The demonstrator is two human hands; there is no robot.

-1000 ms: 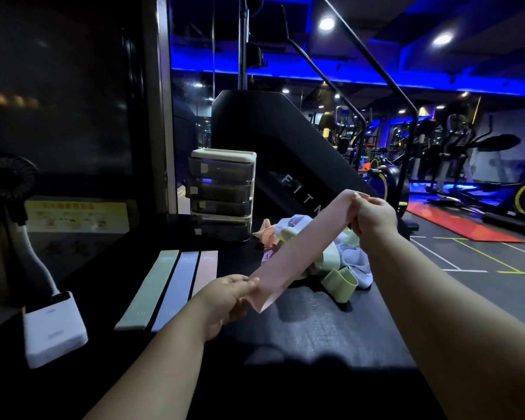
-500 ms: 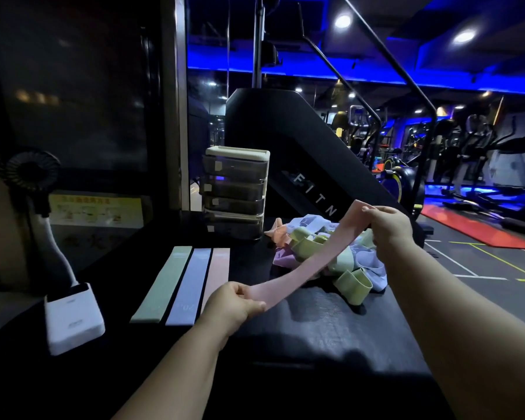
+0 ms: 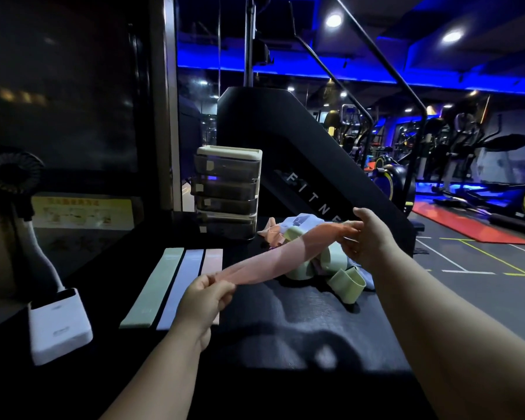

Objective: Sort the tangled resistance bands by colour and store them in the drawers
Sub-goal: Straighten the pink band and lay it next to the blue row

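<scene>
Stretching a pink band (image 3: 273, 262) between them, your two grips hold it in the air above the black surface (image 3: 285, 331); the left grip (image 3: 206, 295) pinches the near end, low and close to you; the right grip (image 3: 367, 237) pinches the far end, higher, over the tangled pile (image 3: 347, 281) of green, lilac and pink bands (whether the held band touches the pile is hard to tell); left of your left grip three sorted bands lie flat side by side: a green band (image 3: 152, 289), a lilac band (image 3: 179, 286) and a second pink band (image 3: 213, 259), partly hidden by your hand; the drawer unit (image 3: 228, 192) stands at the back, just left of the pile; a small fan (image 3: 12, 174) stands far left.
</scene>
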